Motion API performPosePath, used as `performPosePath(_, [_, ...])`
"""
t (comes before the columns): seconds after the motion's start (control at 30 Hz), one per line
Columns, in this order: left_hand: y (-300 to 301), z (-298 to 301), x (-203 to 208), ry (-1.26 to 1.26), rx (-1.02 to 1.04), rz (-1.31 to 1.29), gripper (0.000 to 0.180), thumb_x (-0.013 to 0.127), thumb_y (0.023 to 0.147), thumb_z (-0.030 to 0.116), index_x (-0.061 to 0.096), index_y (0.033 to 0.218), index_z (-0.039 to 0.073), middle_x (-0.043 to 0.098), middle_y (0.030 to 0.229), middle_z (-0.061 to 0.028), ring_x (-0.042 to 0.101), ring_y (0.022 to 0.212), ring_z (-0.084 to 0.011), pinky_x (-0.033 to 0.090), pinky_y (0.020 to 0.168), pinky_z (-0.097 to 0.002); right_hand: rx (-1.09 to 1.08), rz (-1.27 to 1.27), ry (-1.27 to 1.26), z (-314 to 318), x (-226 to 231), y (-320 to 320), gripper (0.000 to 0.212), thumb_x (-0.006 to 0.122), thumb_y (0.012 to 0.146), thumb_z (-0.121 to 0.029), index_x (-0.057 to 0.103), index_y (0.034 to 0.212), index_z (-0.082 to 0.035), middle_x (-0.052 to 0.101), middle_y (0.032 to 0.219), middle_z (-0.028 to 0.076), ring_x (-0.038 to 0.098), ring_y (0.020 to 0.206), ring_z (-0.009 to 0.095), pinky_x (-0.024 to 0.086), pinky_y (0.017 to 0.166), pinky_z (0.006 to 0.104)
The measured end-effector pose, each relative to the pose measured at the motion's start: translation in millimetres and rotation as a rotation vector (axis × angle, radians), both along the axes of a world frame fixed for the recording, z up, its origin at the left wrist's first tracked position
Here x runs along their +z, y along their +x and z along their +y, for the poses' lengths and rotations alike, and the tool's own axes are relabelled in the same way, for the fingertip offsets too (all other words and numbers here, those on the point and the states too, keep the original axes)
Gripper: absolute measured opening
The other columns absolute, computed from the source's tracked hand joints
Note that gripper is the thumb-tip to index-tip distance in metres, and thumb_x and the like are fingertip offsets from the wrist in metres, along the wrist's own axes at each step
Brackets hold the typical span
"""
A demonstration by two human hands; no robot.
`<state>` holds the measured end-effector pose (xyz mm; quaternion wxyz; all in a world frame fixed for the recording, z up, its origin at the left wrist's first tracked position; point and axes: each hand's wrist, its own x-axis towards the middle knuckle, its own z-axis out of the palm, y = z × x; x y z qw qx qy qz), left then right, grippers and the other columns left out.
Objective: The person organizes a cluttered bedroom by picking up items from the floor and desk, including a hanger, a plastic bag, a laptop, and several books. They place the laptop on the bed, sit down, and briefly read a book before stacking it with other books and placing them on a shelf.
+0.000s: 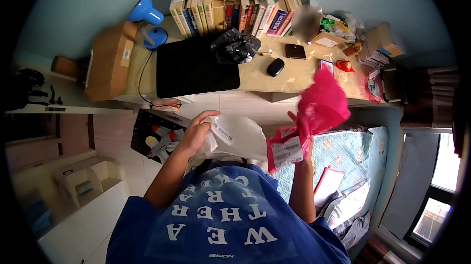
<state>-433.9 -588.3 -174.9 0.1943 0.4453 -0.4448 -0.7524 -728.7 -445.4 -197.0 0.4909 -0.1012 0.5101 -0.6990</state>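
Note:
My left hand (194,135) pinches the left edge of a whitish, see-through plastic mailing bag (240,139), which hangs before my waist and has a printed label near its top. Crumpled in my right hand (308,153) is a bright pink plastic mailing bag (323,104) with a white label (286,151) on its lower part. The pink plastic hides most of that hand; only a fingertip and the wrist side show. The two bags hang close side by side, between the desk and my body.
Ahead is a desk (255,83) bearing a flat black panel (191,70), a crumpled black plastic bag (235,45), a mouse (275,67), a row of books and a blue lamp (156,37). An open black container (147,134) stands left, a bed (363,151) right.

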Motion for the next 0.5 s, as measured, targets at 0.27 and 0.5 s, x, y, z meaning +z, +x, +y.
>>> performPosePath(0.27, [24, 3, -45, -0.117, 0.181, -0.16, 0.036, 0.044, 0.088, 0.01, 0.059, 0.12, 0.004, 0.063, 0.105, -0.0067, 0.057, 0.092, -0.0127, 0.043, 0.085, -0.0244, 0.724, 0.406, -0.048, 34, -4, 77, 0.054, 0.069, 0.08, -0.004, 0.052, 0.131, 0.001, 0.052, 0.134, 0.017, 0.051, 0.121, 0.022, 0.038, 0.103, 0.0346])
performPosePath(0.5, [22, 0, -83, -0.216, 0.26, -0.423, 0.039, 0.045, 0.09, 0.019, 0.053, 0.125, 0.003, 0.062, 0.11, -0.0173, 0.058, 0.1, -0.0228, 0.043, 0.089, -0.0321, 1.102, -0.115, -0.156, 40, 19, 77, 0.067, 0.064, 0.077, -0.008, 0.038, 0.139, 0.002, 0.043, 0.139, 0.016, 0.042, 0.128, 0.023, 0.029, 0.108, 0.0344])
